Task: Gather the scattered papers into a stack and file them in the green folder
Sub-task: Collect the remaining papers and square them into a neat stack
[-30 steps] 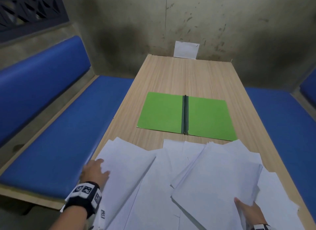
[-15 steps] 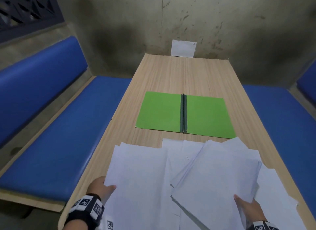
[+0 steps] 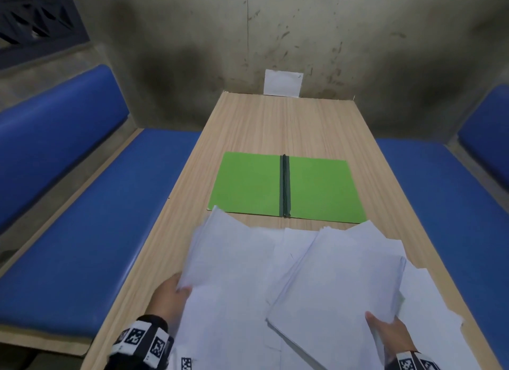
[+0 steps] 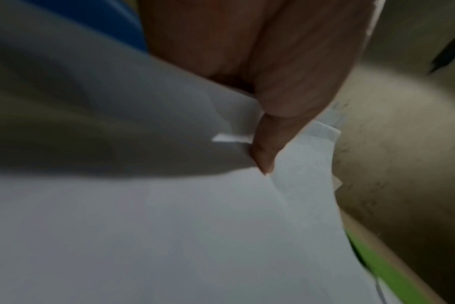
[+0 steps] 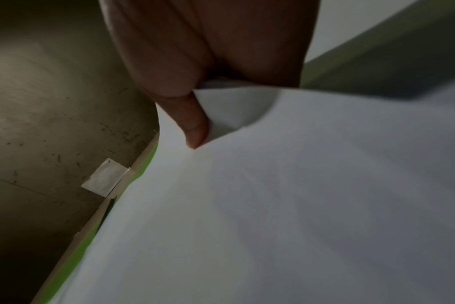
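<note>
White papers (image 3: 248, 301) lie fanned over the near end of the wooden table (image 3: 275, 121). My left hand (image 3: 170, 298) pinches the left edge of a loose bunch of sheets (image 3: 217, 248), lifted and tilted up toward the folder; the left wrist view shows its thumb (image 4: 265, 148) on top of the paper (image 4: 169, 236). My right hand (image 3: 388, 334) grips the near corner of a thicker stack (image 3: 338, 281), thumb (image 5: 192, 123) on top of the stack (image 5: 299, 205). The green folder (image 3: 319, 188) lies open and flat beyond the papers, dark spine up the middle.
Blue padded benches (image 3: 91, 232) run along both sides of the table, the right one (image 3: 446, 204) close to the edge. A small white sheet (image 3: 283, 82) leans on the grey wall at the far end. Bare wood shows beyond the folder.
My left hand has slid inward along the left papers, taken hold of their edge and raised them, so their far corner now reaches the folder's near left corner. The right hand keeps its grip.
</note>
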